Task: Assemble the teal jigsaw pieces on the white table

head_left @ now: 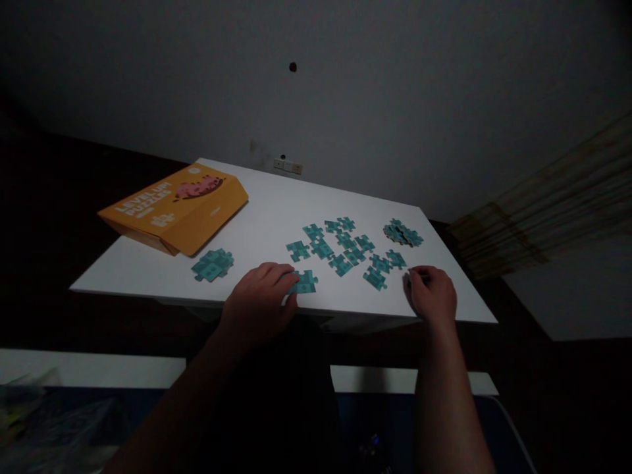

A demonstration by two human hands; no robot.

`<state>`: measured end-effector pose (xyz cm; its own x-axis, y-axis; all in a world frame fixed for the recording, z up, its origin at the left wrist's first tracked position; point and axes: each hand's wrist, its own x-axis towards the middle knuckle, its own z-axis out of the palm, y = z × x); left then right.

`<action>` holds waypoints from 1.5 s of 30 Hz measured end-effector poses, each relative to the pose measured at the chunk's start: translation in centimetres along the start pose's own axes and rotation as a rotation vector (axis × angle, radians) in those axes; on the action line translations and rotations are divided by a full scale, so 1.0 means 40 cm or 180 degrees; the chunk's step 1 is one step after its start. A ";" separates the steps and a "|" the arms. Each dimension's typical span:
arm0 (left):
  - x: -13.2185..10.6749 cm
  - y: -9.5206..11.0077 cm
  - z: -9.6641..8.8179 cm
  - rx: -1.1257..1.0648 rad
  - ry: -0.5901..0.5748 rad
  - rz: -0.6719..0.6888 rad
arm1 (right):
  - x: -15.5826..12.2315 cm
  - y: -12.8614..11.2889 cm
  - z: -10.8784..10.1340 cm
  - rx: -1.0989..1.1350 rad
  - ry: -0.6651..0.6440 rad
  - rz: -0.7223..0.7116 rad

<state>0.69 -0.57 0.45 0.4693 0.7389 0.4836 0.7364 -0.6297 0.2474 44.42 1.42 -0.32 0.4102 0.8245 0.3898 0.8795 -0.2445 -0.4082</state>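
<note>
My left hand [261, 293] is at the table's near edge, its thumb and fingers closed at the left end of a teal puzzle piece [306, 282]. Part of that piece is hidden by the fingers. To the right, my right hand [434, 293] rests with curled, pinched fingers on the tabletop; whatever may be between them cannot be made out. Several loose teal puzzle pieces [346, 241] are spread between the hands. A stack of puzzle pieces [213, 264] lies left of my left hand, and another pile of pieces [403, 233] sits beyond my right hand.
An orange puzzle box [197, 210] lies at the left end of the white table [276, 197]. Behind the table stands a grey wall with a socket strip [288, 166]. A curtain [548, 197] hangs on the right. A clear plastic bag [54, 415] is at the lower left.
</note>
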 end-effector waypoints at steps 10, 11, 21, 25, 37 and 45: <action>0.000 0.006 -0.008 0.0050 -0.0145 -0.0050 | -0.005 -0.008 -0.009 0.0087 -0.0043 0.0055; 0.001 0.006 -0.007 0.0059 -0.0126 -0.0031 | -0.006 -0.010 -0.010 0.0098 -0.0035 0.0068; 0.003 0.005 -0.008 0.0049 -0.0056 0.0024 | -0.009 -0.021 -0.014 0.0121 -0.0034 0.0188; 0.002 0.006 -0.009 0.0040 -0.0049 0.0007 | -0.008 -0.020 -0.014 0.0096 -0.0065 0.0195; 0.004 0.011 -0.015 0.0043 -0.0132 -0.0075 | -0.009 -0.021 -0.016 0.0110 -0.0028 0.0229; 0.003 0.006 -0.010 0.0054 -0.0114 -0.0011 | -0.009 -0.015 -0.011 0.0121 -0.0025 0.0239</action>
<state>0.72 -0.72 0.89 0.4837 0.7494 0.4522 0.7461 -0.6232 0.2346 43.85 1.07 0.15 0.4725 0.8087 0.3505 0.8365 -0.2862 -0.4672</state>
